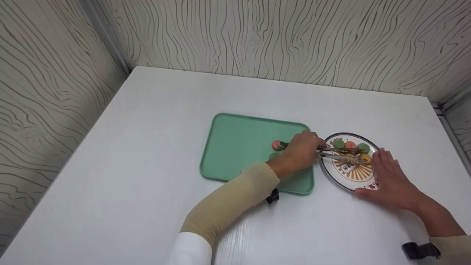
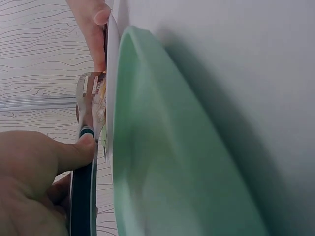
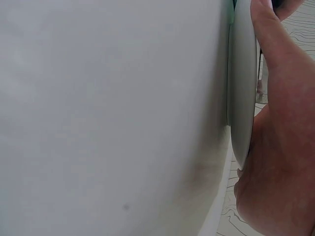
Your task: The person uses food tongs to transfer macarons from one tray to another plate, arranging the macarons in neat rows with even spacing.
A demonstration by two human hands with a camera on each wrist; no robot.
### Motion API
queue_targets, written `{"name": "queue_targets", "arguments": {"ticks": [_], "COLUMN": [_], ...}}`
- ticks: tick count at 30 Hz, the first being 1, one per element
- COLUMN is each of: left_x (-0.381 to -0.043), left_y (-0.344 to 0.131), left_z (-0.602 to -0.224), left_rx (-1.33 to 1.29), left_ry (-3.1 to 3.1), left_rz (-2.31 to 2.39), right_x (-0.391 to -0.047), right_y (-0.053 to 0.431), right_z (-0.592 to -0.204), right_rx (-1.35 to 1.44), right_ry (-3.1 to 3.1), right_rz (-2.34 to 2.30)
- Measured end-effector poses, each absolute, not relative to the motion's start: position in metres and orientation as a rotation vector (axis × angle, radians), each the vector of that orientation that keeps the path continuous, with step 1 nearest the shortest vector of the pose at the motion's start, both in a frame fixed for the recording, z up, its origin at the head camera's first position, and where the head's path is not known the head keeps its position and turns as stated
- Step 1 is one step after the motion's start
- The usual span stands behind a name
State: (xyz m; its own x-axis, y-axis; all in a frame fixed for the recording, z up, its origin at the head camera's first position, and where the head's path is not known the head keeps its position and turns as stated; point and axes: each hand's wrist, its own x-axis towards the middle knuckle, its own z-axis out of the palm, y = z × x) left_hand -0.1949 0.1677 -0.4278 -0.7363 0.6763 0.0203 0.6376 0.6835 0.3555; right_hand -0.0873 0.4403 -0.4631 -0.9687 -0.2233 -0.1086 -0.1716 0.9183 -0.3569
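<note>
A person works with two bare hands at a white bench (image 1: 147,154). A green tray (image 1: 239,140) lies well in from the bench's far edge; just beyond the tray's right edge, toward the bench's right edge, sits a round patterned plate (image 1: 334,173). The left hand (image 1: 302,150) reaches across the tray, its grip curled round metal tongs (image 2: 86,110) with a dark handle. The tong tips are over the plate, at a yellow piece (image 1: 365,159); whether they pinch it or have let it go cannot be told. The right hand (image 1: 393,182) rests against the plate's right and near rim, fingers straight, thumb spread away.

Judging by the count, more seems done than left. Two green pieces (image 1: 338,143) and a reddish one (image 1: 350,145) lie near the plate's far rim, and more yellow shows beneath the tongs. On the tray, toward its right edge, are an orange-pink piece (image 1: 276,145) and a green one (image 1: 273,156), partly hidden by the wrist, which may cover others.
</note>
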Motion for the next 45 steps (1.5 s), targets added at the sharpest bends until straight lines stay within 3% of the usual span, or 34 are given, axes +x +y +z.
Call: {"name": "queue_targets", "arguments": {"ticks": [45], "left_x": [-0.1951], "left_y": [0.1645], "left_z": [-0.4283], "left_rx": [1.090], "left_ry": [2.759], "left_rz": [0.565], "right_x": [-0.0871], "right_y": [0.4404], "right_z": [-0.4638], "right_rx": [-0.336], "right_ry": [2.953], "right_rz": [-0.550]}}
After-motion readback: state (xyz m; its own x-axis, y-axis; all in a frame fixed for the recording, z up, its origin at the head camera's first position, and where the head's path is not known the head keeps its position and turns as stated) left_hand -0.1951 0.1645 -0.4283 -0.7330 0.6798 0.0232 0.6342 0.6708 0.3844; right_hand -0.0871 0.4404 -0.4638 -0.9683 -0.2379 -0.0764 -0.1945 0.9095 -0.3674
